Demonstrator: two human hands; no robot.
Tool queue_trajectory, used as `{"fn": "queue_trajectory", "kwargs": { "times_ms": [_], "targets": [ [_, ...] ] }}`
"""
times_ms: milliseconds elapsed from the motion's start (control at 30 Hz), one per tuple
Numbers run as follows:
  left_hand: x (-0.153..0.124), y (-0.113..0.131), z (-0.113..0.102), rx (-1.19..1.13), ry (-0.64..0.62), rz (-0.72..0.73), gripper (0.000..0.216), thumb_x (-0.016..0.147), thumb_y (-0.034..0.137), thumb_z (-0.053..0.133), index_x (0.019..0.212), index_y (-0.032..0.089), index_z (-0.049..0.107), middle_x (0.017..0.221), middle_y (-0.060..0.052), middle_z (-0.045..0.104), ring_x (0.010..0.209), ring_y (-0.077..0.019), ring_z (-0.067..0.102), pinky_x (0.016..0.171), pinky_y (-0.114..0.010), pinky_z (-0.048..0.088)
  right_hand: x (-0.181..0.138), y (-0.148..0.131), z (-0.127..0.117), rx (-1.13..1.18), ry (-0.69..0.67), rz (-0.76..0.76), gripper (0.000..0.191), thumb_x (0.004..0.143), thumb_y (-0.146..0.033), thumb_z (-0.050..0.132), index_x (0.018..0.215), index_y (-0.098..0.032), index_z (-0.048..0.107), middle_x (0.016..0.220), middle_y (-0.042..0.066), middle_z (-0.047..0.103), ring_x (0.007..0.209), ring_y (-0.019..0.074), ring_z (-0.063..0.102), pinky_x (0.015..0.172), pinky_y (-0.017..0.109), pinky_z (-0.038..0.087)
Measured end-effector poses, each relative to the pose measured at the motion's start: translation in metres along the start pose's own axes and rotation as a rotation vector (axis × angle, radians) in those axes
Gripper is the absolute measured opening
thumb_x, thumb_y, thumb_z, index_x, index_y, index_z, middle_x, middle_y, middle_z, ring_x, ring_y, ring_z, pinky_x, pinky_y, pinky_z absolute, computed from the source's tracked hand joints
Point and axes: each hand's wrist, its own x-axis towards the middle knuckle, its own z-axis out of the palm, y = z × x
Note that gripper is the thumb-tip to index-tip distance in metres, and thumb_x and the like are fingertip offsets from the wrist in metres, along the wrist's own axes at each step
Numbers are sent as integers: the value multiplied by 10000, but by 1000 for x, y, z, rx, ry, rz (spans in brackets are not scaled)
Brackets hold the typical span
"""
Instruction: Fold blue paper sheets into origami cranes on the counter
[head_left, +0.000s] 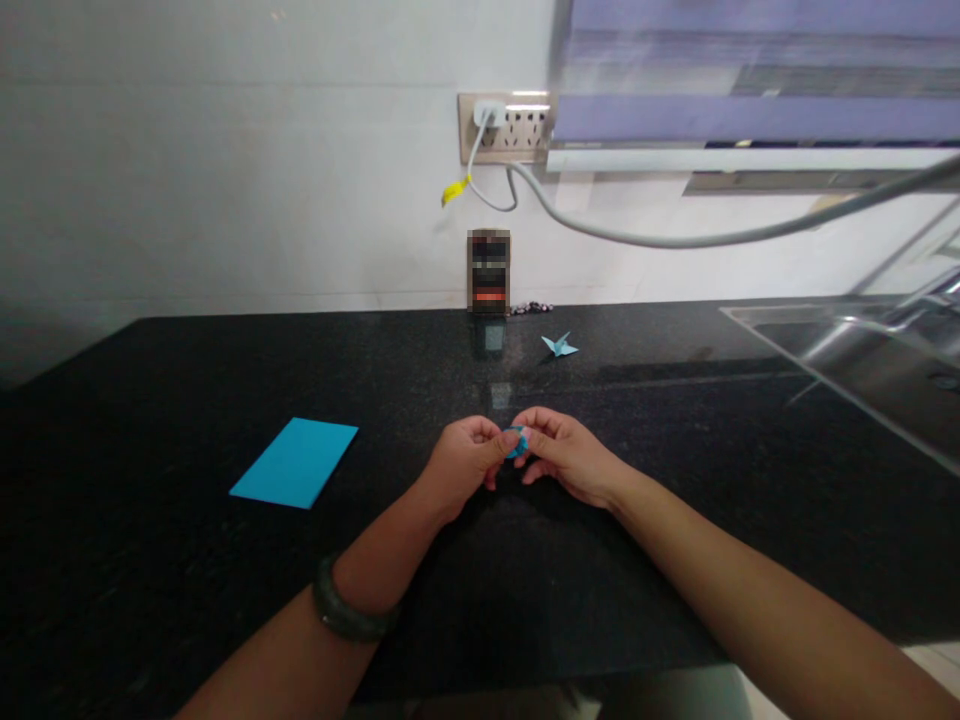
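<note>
Between my fingertips, just above the dark countertop, is a small piece of folded blue paper (517, 442). My left hand (471, 455) pinches its left side, thumb on top. From the right, the thumb and fingers of my right hand (566, 455) close on it too. Most of the paper is hidden by the fingers, so its exact shape cannot be made out. Farther back, a pale blue origami crane (559, 346) stands on the counter. To the left of my hands lies a flat blue sheet of paper (298, 465), which neither hand touches.
A phone-like upright object (488, 272), blurred out, leans against the wall beside a beaded string (532, 308). At right is a metal sink (885, 350). A grey cable (660, 240) hangs below the wall socket (517, 130). The black countertop (150, 420) reaches toward me.
</note>
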Motion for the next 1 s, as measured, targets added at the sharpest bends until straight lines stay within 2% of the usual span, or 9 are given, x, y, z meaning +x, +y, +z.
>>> {"fn": "queue_trajectory", "kwargs": {
  "times_ms": [133, 300, 867, 1000],
  "targets": [
    [1, 2, -1, -143, -48, -20, 325, 591, 394, 722, 650, 131, 540, 441, 44, 493, 374, -57, 412, 376, -189, 327, 1, -1, -1, 99, 12, 15, 273, 615, -288, 748, 742, -143, 555, 580, -57, 541, 483, 44, 508, 455, 169, 502],
    [0, 5, -2, -249, -117, -107, 303, 549, 335, 759, 651, 105, 588, 478, 27, 515, 415, -56, 447, 427, -195, 354, 3, -1, -5, 197, 34, 30, 244, 609, -248, 756, 749, -130, 595, 609, -20, 613, 477, 55, 561, 491, 170, 522],
    [0, 3, -2, -426, -170, -187, 254, 647, 308, 708, 685, 119, 542, 536, 24, 508, 471, -52, 467, 489, -181, 419, 6, 1, -7, 333, 63, 92, 157, 636, -159, 725, 744, -119, 619, 553, -19, 602, 466, 56, 568, 496, 157, 536],
    [0, 5, -2, -408, -191, -214, 261, 655, 307, 702, 647, 118, 523, 545, 33, 488, 417, -29, 418, 414, -159, 367, 7, 2, -8, 342, 77, 98, 134, 656, -148, 709, 748, -123, 614, 548, -22, 596, 467, 56, 566, 495, 155, 536]
  ]
}}
